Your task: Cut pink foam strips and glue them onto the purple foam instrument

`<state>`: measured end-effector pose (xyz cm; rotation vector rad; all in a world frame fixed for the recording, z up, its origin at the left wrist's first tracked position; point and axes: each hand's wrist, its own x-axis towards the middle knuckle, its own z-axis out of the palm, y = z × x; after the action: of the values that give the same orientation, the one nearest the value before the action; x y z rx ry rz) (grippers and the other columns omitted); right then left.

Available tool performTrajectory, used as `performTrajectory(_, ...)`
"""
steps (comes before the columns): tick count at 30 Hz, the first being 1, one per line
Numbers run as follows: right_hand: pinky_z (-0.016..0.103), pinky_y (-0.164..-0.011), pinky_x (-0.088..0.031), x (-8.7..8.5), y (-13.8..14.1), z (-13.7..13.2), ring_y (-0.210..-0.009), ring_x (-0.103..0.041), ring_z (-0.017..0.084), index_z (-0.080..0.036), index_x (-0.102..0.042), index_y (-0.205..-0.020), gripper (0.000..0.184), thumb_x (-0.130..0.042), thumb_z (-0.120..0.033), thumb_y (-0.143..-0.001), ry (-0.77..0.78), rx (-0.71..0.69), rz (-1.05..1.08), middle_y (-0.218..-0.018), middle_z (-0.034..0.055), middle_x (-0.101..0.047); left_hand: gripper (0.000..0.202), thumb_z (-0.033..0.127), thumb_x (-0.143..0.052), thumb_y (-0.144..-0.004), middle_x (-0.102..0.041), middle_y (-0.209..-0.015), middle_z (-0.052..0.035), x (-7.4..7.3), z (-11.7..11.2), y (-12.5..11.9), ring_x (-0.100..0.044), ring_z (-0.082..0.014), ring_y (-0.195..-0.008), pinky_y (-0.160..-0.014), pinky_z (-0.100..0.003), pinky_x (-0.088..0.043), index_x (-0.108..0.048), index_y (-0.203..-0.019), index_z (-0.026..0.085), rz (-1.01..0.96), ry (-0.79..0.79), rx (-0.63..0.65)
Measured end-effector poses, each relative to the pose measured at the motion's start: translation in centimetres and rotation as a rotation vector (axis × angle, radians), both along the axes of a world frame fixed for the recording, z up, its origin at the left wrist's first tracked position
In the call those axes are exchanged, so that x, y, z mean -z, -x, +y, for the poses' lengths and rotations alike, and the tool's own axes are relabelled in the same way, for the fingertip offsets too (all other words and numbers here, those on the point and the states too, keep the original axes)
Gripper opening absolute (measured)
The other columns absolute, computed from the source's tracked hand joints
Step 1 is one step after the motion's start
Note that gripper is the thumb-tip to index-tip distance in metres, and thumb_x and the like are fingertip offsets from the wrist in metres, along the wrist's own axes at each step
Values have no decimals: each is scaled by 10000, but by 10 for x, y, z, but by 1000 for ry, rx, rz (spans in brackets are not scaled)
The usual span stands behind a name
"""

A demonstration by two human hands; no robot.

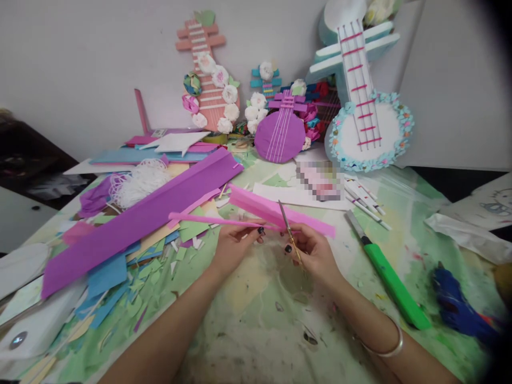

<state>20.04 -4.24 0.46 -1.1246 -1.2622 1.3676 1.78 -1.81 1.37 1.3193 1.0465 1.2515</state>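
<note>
left hand (236, 248) pinches pink paper (256, 205), right hand (316, 255) grips scissors (288, 226); we keep it taut, cut parallel.

- Scissors (288, 230): handles hidden inside right hand (316, 255); only blades show.
- Pink strip (208, 220): short stretch hidden in left hand (234, 245) pinch.
- Pink object (320, 181) behind: pixelated, unidentifiable.
- Blue object (460, 306) far right: blurred, fades into dark lens edge.
- White guitar model (362, 90): head cut by top edge.
- Drawing sheet (496, 205): cut by right edge.
- Both forearms run off bottom edge.
</note>
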Motion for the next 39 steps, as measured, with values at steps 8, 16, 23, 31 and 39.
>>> performTrajectory(8, 238, -461, -403, -12, -1, 0, -465, -451, 80, -192, -514, -989, 485, -708, -506, -675, 18, 92, 107, -779, 57, -687, 163, 202, -714, -726, -741, -802, -72, -4, -7, -3, -704, -211, -731, -740, -338, -568, -751, -884, 180, -117, -40, 66)
performTrajectory(16, 239, -444, -376, -13, 2, -2, -426, -428, 79, -185, -515, -976, 493, -700, -526, -672, 75, 16, 92, -704, 46, -678, 325, 226, -611, -827, -676, -1147, -87, 2, -4, -1, -648, -240, -1027, -942, -401, -483, -656, -1148, 218, -122, -3, 70)
performTrajectory(23, 214, -451, -316, -5, 10, -10, -464, -402, 74, -183, -533, -965, 450, -730, -453, -663, 81, -64, 57, -648, -4, -599, 402, 203, -743, -697, -683, -1128, -70, 7, 0, -3, -640, -172, -950, -756, -244, -509, -671, -1093, 221, -278, 116, -44)
performTrajectory(31, 224, -467, -228, -4, 6, -19, -507, -290, 80, -173, -559, -902, 274, -662, -362, -733, -135, -136, -282, -548, -72, -367, 372, 124, -786, -617, -729, -917, -46, 1, 8, 1, -653, -120, -819, -703, -201, -496, -636, -952, 186, -481, 182, -105)
performTrajectory(39, 204, -459, -274, -1, 6, -18, -476, -290, 67, -150, -640, -844, 229, -680, -343, -727, -307, -58, -507, -518, -69, -378, 446, 92, -790, -589, -695, -792, 2, 3, 14, 7, -627, -85, -711, -685, -200, -502, -599, -977, 199, -568, 191, -158)
